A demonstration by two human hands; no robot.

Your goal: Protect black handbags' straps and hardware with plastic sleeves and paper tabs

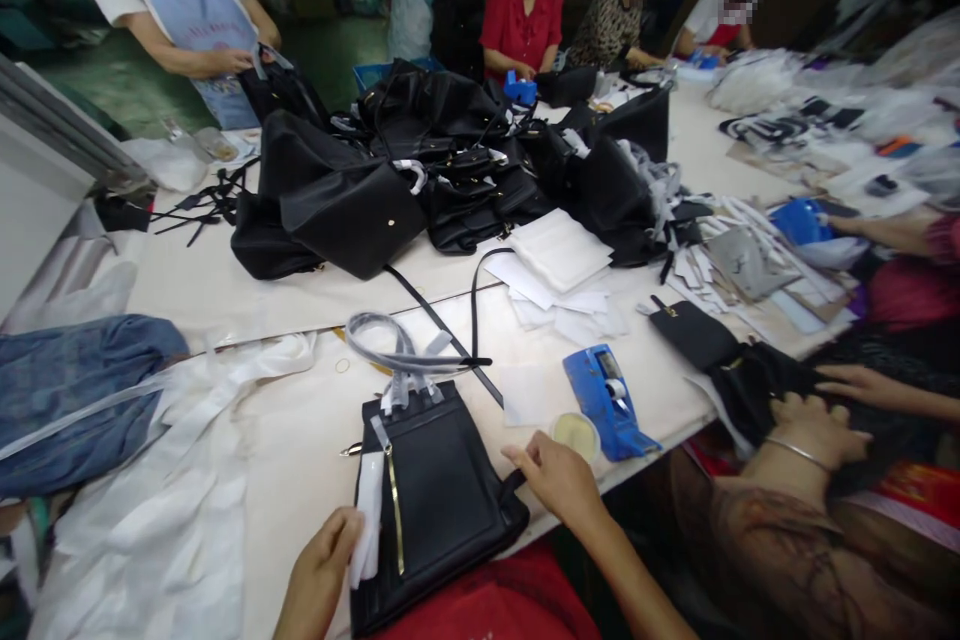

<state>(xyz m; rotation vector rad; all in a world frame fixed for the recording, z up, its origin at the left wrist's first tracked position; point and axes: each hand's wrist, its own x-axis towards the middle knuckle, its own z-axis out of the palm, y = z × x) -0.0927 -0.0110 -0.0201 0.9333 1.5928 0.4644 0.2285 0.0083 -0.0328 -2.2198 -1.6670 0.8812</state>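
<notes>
Black bag [442, 490] lies near blue tape dispenser [602, 412], heaped bags [352, 215] beyond.

On the tabletop [285, 480], a zippered bag [435, 490] lies near, left of a tape dispenser [596, 395]; paper sheets [562, 305] lie beyond, heaped bags [349, 215] far.

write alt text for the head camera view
The wearer's left hand touches a white strip on a black bag with a gold zipper; the right hand pinches a black strap at its side. Heaped black bags lie beyond.
</notes>
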